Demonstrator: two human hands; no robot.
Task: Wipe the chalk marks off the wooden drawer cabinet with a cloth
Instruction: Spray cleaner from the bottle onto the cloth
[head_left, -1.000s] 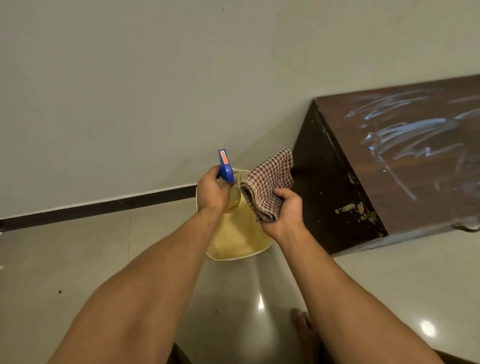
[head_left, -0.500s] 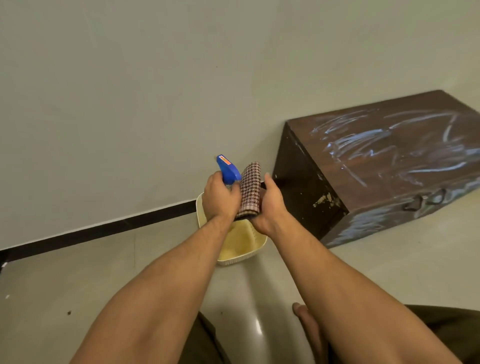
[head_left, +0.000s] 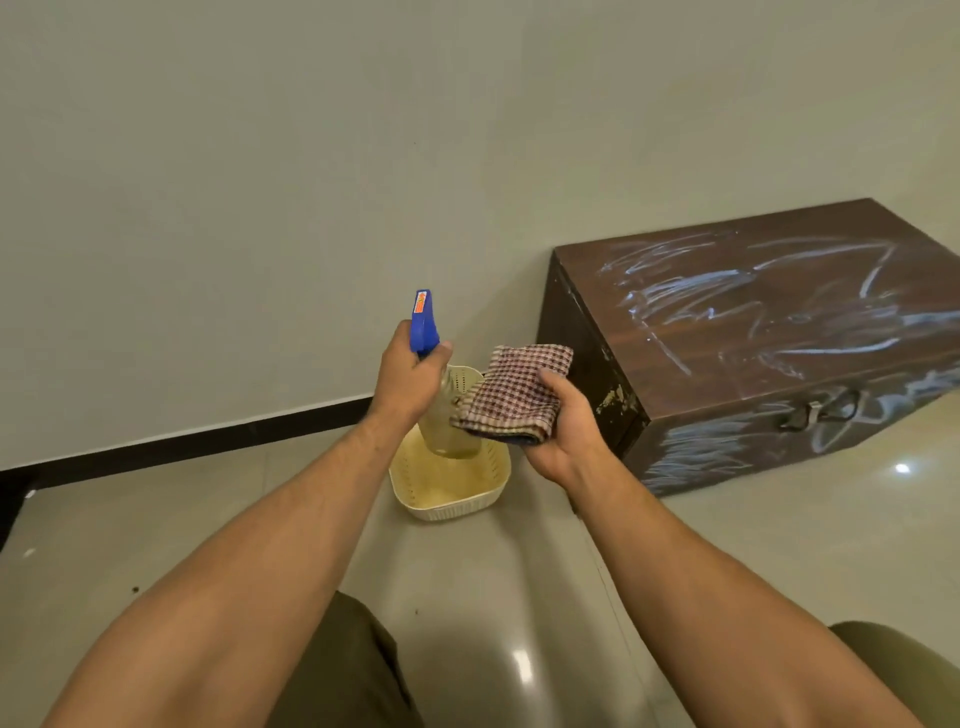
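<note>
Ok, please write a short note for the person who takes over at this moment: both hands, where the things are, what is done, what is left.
The left hand grips the spray bottle, held over the basket on the floor. The right hand holds the folded cloth beside the bottle.
The cabinet stands to the right against the wall; chalk marks cover its top and front.
Done: bottle and cloth are in hand.
Left: wipe top and front; no cleaned patch shows.

Pictured: one spray bottle (head_left: 441, 415), one checked cloth (head_left: 514, 400), one cream basket (head_left: 447, 512), one chalk-marked wooden cabinet (head_left: 779, 332). Two hands appear: left hand (head_left: 405, 379), right hand (head_left: 563, 431).
</note>
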